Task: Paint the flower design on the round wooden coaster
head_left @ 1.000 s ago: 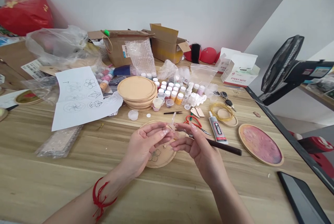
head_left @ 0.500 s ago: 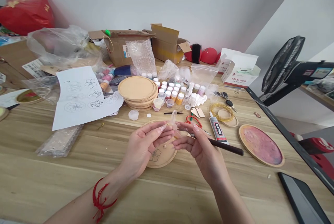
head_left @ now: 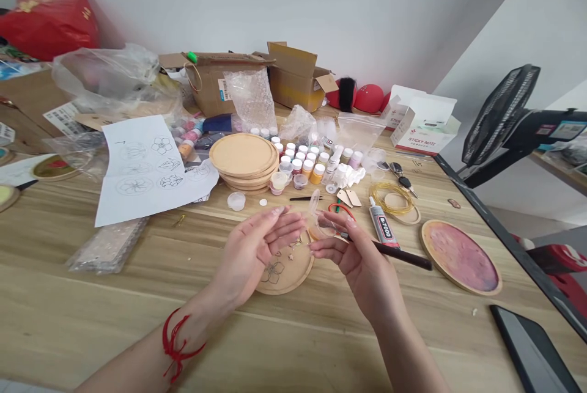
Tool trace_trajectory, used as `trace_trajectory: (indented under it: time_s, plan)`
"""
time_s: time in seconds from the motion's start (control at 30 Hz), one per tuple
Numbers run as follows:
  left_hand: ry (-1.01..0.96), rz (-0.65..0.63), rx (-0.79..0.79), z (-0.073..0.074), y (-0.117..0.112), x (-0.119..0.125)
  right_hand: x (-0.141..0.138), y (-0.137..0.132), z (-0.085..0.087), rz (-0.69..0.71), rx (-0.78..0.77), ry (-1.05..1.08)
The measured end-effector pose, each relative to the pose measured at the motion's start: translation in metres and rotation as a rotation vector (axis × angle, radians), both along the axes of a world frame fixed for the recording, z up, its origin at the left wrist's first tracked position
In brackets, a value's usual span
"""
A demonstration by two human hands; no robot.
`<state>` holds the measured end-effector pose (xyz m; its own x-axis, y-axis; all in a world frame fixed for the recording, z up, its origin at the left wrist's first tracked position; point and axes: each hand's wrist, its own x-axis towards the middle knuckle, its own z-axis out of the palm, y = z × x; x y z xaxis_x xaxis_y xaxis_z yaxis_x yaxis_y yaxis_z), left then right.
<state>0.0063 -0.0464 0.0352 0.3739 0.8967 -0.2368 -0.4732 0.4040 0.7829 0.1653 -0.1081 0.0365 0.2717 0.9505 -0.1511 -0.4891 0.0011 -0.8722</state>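
Clear cup (head_left: 320,227), lid up, held above round wooden plate (head_left: 293,274), mid-bench (head_left: 137,332). Right hand (head_left: 367,264) clamped on cup plus dark stick (head_left: 403,255). Left hand (head_left: 250,249) fingers apart from thumb, just beside cup. Pink plate (head_left: 461,257) near bench's right edge.

Wears a red cord bracelet (head_left: 175,354) of thin strands on the left wrist (head_left: 198,315), knotted, loose-ended; shows both forearms (head_left: 400,339) bare.

"B-7000" stands on the glue tube (head_left: 384,229) at right of centre; "STICKY NOTE" is printed in red on the white carton (head_left: 419,130) farther right and higher.
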Motion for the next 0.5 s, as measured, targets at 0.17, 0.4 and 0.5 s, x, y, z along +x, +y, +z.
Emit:
trace_trajectory:
  time_s: [0.17,0.4,0.5]
  plan:
    - [0.432,0.153,0.529,-0.009,0.015,-0.012,-0.001,0.000,0.000,-0.012,-0.005,-0.022]
    - [0.501,-0.295,0.710,-0.001,0.002,-0.014,-0.008,-0.002,-0.004,0.061,0.030,-0.080]
    - [0.394,-0.399,0.598,0.000,-0.005,-0.009,-0.009,-0.003,-0.004,0.087,0.036,-0.116]
